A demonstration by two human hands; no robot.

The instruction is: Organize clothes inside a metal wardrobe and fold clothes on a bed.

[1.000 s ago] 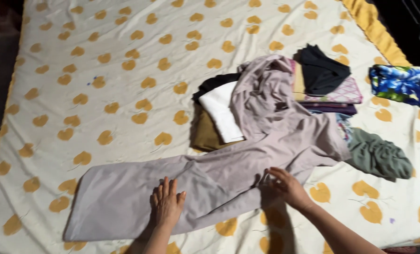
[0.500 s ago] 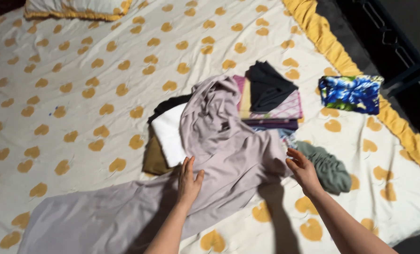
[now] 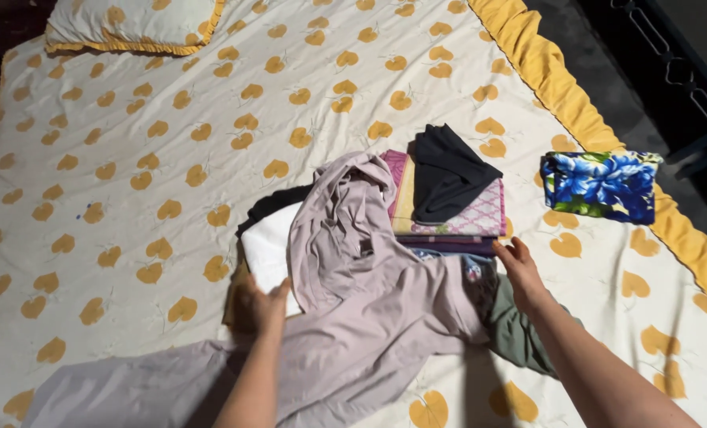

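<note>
A long pale mauve garment [image 3: 369, 309] lies crumpled across a bed, its upper part draped over folded clothes. My left hand [image 3: 260, 305] rests at the garment's left edge, beside a folded white cloth [image 3: 268, 250] on a dark one. My right hand [image 3: 520, 269] touches the garment's right edge next to a stack of folded pink and purple patterned cloths [image 3: 468, 218] topped by a black piece [image 3: 447, 174]. A grey-green garment [image 3: 520, 333] lies under my right forearm.
The bed sheet [image 3: 131, 158] is white with yellow heart-shaped leaves and has a yellow frill along the right edge [image 3: 559, 87]. A folded blue floral cloth [image 3: 603, 186] lies at the right. A matching pillow [image 3: 128, 24] sits at the top left.
My view has shifted up the bed, bringing the pillow into sight. Both hands have moved from the garment's lower part to its upper sides, the left hand further left, the right toward the folded stack.
</note>
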